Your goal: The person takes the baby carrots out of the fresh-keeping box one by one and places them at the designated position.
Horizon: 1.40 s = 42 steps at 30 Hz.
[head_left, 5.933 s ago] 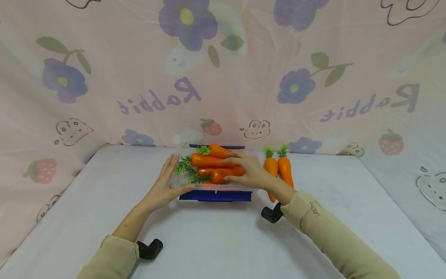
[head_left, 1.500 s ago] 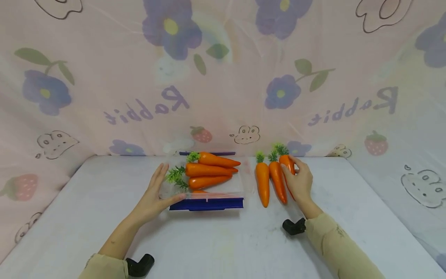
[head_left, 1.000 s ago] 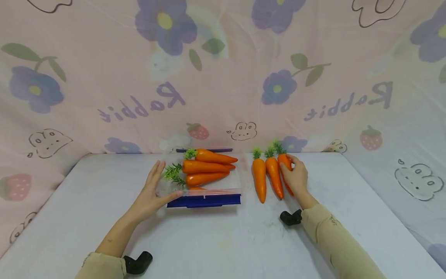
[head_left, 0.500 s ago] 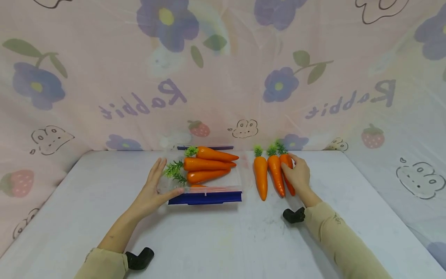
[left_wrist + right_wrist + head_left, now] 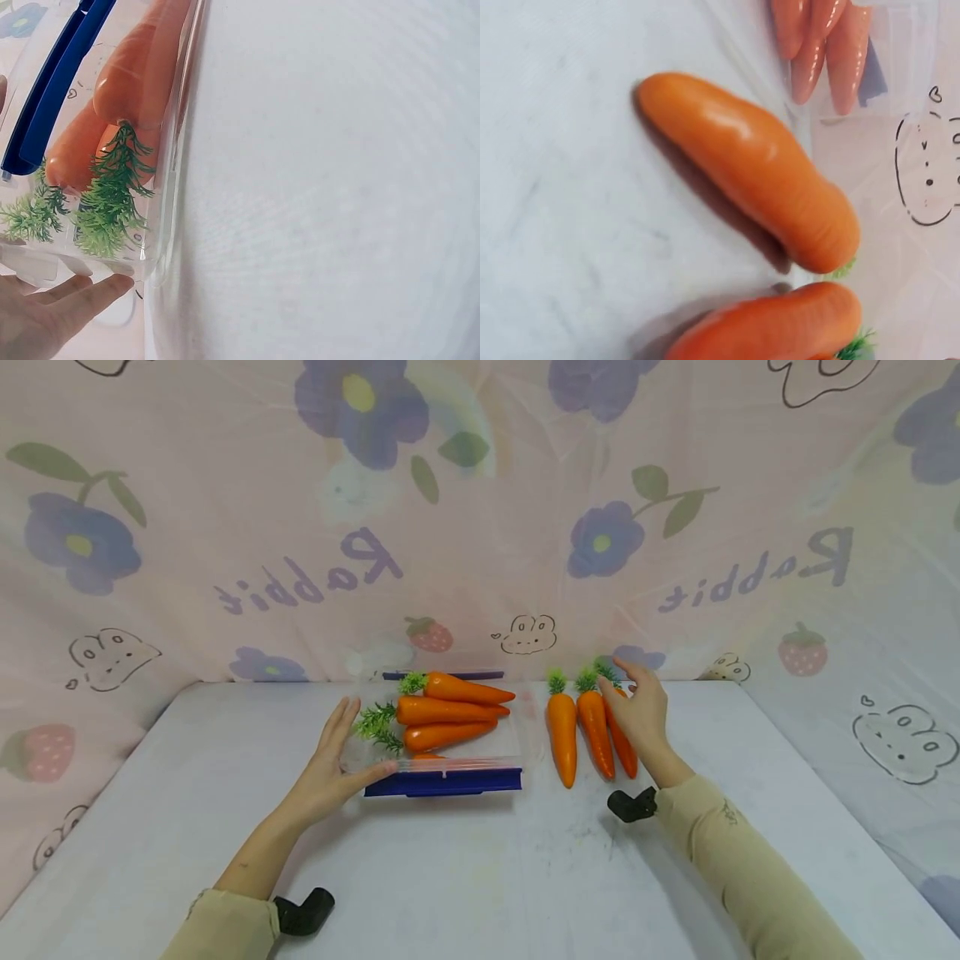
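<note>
A clear plastic box [image 5: 512, 747] with dark blue side flaps [image 5: 442, 782] stands at the table's back, with orange carrots [image 5: 450, 711] with green tops lying in it. My left hand [image 5: 322, 777] rests at the box's left end, thumb along its front rim. In the left wrist view, straight fingertips [image 5: 120, 283] touch the box's end wall. Right of the box, a left carrot [image 5: 562, 735], a middle carrot [image 5: 595, 735] and a right carrot [image 5: 624, 747] lie side by side, tops to the back. My right hand [image 5: 643, 714] hovers over the right carrot's top, fingers apart, holding nothing.
The white table [image 5: 465, 877] is backed by a printed cloth [image 5: 487, 527] with flowers and rabbits. A black angled piece is strapped at each wrist, the left one [image 5: 303, 912] and the right one [image 5: 632, 805].
Earlier, my right hand was in the box and two carrots lay outside. It then set a third carrot beside them and has now let go, lifting slightly. My left hand stays at the box.
</note>
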Tool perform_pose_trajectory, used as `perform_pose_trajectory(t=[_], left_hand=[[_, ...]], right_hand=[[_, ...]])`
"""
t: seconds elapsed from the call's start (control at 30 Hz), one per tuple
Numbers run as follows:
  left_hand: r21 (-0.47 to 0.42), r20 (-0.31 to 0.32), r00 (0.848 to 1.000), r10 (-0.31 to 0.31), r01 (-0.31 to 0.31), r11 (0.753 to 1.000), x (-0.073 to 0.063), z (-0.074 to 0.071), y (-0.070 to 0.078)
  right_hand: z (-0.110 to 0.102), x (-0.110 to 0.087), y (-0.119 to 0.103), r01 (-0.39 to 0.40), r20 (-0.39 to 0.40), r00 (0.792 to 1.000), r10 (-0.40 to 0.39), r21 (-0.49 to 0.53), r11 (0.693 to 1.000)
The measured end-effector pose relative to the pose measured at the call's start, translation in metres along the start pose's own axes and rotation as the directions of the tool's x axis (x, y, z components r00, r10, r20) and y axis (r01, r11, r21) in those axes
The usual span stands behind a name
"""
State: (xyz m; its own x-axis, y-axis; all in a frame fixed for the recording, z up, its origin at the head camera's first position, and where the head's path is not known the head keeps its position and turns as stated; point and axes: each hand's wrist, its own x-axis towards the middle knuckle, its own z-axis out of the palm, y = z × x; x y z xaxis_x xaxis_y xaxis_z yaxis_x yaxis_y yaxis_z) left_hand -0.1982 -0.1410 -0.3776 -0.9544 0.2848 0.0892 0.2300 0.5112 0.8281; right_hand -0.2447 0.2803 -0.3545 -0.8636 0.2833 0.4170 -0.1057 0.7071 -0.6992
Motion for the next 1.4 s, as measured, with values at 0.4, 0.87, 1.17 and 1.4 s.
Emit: perform_pose_trajectory(t=[0.4, 0.87, 1.17, 1.4], left_hand=[[-0.007, -0.007, 1.000, 0.001, -0.001, 1.000, 0.001, 0.000, -0.002], [0.001, -0.007, 1.000, -0.001, 0.001, 1.000, -0.002, -0.005, 0.002], [-0.013, -0.007, 1.000, 0.002, -0.002, 1.000, 0.001, -0.002, -0.003], [-0.029, 0.004, 1.000, 0.009, -0.009, 1.000, 0.001, -0.001, 0.001]], right_hand=[[0.010, 0.006, -0.034, 0.153, 0.031, 0.987, -0.160, 0.160, 0.975], [0.028, -0.003, -0.077, 0.243, 0.068, 0.961, -0.266, 0.243, 0.939], [0.043, -0.009, -0.090, 0.342, 0.098, 0.919, -0.382, 0.283, 0.896], [0.052, -0.017, -0.101, 0.378, 0.178, 0.872, -0.456, 0.346, 0.859]])
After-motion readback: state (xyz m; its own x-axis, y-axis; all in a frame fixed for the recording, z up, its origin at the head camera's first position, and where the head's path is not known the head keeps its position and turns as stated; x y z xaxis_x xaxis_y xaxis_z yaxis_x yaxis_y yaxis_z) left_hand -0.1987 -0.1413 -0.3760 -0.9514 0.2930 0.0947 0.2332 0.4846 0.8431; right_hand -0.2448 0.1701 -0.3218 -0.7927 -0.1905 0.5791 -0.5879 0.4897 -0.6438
